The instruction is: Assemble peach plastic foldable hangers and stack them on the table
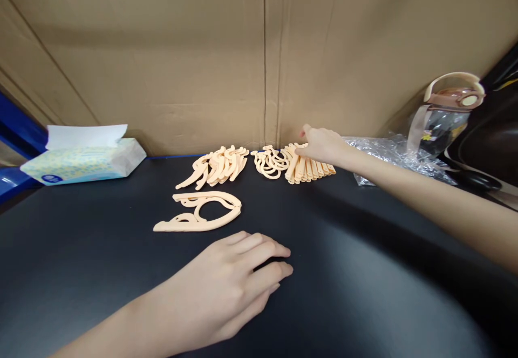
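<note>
My right hand (321,144) rests on the fanned row of peach plastic strips (308,173) at one o'clock, fingers loosely curled, grip possibly none. My left hand (234,282) lies flat and empty, farther off.

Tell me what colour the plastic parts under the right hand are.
The plastic parts are pale peach-orange; the head view shows it.

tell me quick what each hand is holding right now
Left hand: open, palm down on the black table, holding nothing.
Right hand: resting on the stack of peach plastic pieces; grip cannot be told.
</note>
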The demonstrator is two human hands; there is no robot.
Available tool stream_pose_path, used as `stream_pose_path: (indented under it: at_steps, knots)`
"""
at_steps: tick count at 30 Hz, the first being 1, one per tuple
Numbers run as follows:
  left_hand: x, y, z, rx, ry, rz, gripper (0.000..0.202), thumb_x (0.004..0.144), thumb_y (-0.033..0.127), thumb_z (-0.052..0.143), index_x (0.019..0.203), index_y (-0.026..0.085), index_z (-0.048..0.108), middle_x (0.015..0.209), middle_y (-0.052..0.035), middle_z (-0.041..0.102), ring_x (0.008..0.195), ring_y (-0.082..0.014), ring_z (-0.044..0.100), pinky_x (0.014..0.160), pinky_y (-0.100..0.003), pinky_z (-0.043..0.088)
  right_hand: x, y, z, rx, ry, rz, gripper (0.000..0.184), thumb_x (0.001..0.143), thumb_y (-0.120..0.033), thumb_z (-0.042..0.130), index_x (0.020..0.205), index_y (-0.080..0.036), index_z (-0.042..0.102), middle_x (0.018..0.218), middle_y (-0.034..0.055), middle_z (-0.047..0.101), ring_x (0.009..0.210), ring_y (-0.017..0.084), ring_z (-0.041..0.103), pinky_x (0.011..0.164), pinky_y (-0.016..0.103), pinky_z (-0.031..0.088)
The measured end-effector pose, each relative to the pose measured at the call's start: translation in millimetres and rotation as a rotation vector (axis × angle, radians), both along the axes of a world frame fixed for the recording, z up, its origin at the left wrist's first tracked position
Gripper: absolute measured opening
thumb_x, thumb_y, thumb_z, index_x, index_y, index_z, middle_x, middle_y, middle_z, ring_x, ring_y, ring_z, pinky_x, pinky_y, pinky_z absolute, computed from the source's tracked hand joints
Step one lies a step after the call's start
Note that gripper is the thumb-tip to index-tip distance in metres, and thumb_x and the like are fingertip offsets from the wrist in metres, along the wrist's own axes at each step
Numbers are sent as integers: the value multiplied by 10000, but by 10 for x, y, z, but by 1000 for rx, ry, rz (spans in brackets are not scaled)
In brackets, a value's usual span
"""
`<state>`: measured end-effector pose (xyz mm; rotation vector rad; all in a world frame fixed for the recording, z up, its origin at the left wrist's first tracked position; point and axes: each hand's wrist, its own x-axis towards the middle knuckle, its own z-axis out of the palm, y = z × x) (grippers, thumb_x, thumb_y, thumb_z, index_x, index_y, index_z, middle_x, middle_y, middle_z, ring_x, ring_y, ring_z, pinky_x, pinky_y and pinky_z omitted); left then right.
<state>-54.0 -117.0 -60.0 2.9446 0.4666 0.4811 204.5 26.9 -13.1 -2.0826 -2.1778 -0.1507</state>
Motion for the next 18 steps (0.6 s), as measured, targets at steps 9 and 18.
stream_pose_path:
  at_steps: [9,18]
  knots:
    - [8,4,18,5,-3,-6,268,1011,160,446,1205,176,631,1215,-73,679,1066,-221,643,917,-333,522,-108,-30,-6,-72,-20,-36,599,918,-573,546,1284,-99,553,1156,199,702,1096,357,658,873,427,495]
    - [7,-1,15,10,0,-6,264,1012,163,449,1200,178,633,1219,-70,678,1070,-215,643,921,-326,520,-197,98,-5,-112,-11,-109,357,970,-360,616,1274,-176,583,1275,93,606,1065,230,638,889,450,559]
